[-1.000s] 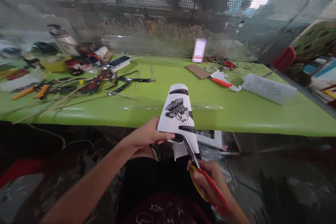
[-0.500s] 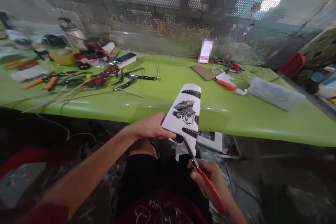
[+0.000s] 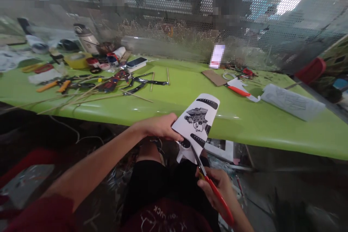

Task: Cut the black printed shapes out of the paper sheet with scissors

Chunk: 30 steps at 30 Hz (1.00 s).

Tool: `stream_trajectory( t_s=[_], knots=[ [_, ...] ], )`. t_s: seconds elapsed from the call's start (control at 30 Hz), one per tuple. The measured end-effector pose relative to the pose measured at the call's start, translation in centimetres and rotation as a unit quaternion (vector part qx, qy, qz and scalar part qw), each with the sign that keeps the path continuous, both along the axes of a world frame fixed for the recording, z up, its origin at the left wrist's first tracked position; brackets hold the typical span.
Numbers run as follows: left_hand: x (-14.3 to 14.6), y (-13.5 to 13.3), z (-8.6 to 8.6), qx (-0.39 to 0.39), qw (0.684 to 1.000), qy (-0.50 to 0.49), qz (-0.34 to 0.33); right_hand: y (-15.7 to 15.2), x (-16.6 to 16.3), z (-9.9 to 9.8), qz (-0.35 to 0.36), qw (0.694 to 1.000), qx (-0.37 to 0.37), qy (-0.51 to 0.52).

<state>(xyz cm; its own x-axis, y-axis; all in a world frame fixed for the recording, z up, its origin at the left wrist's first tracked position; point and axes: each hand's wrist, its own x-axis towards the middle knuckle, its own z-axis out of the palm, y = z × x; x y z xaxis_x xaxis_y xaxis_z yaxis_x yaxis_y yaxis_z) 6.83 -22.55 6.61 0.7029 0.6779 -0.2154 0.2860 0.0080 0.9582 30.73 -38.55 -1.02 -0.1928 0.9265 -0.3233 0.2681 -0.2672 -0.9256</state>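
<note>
My left hand (image 3: 165, 127) is closed on the lower left edge of a curved sheet of white paper (image 3: 187, 127) printed with black figures. The sheet hangs in the air at the table's front edge, above my lap. My right hand (image 3: 214, 185) grips a pair of scissors (image 3: 220, 203) with red handles, its fingers in and around them. The blades reach up to the paper's lower part, beside a dark printed shape near my left thumb. A partly cut flap of paper dangles below the blades.
On the green table (image 3: 244, 130), pliers with orange handles (image 3: 65, 86), thin sticks (image 3: 81, 96) and a phone (image 3: 136, 62) lie left. A white bottle (image 3: 87, 40) stands behind them. Cardboard (image 3: 214, 77), a red-handled tool (image 3: 238, 91) and rolled paper (image 3: 293, 101) lie right. A perforated screen (image 3: 174, 11) backs the table.
The paper has tilted further to the right at its top, and the hanging flap has shifted left. The whole view has swung slightly left. Both hands keep their holds.
</note>
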Motion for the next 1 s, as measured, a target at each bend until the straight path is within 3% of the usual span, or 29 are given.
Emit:
stream_trajectory(
  t_s=[0.13,0.27,0.4,0.47,0.6,0.7,0.87,1.0],
  knots=[
    [0.1,1.8,0.4,0.016,1.000,-0.002,-0.019,1.5,0.7,-0.8,0.011,0.997,0.076,-0.033],
    [0.1,3.3,1.4,0.040,0.998,0.000,-0.054,2.9,1.2,-0.1,-0.085,0.984,0.156,-0.014],
    [-0.1,3.5,2.9,0.059,0.993,0.007,-0.106,6.2,2.5,3.0,-0.187,0.951,0.238,0.061],
    [-0.2,3.3,3.8,0.067,0.989,0.016,-0.132,9.4,3.6,5.2,-0.193,0.945,0.252,0.078],
    [-0.8,3.0,5.8,0.128,0.977,0.063,-0.159,16.3,5.0,8.5,-0.133,0.960,0.231,0.083],
    [-1.8,2.8,6.4,0.132,0.977,0.092,-0.142,19.2,4.7,8.7,-0.054,0.978,0.181,0.091],
    [-4.1,3.1,5.4,0.106,0.987,0.095,-0.073,19.6,3.5,7.5,-0.010,0.982,0.132,0.137],
    [-5.8,3.4,5.0,0.111,0.991,0.077,-0.004,19.2,3.5,8.1,-0.017,0.977,0.127,0.168]
  ],
)
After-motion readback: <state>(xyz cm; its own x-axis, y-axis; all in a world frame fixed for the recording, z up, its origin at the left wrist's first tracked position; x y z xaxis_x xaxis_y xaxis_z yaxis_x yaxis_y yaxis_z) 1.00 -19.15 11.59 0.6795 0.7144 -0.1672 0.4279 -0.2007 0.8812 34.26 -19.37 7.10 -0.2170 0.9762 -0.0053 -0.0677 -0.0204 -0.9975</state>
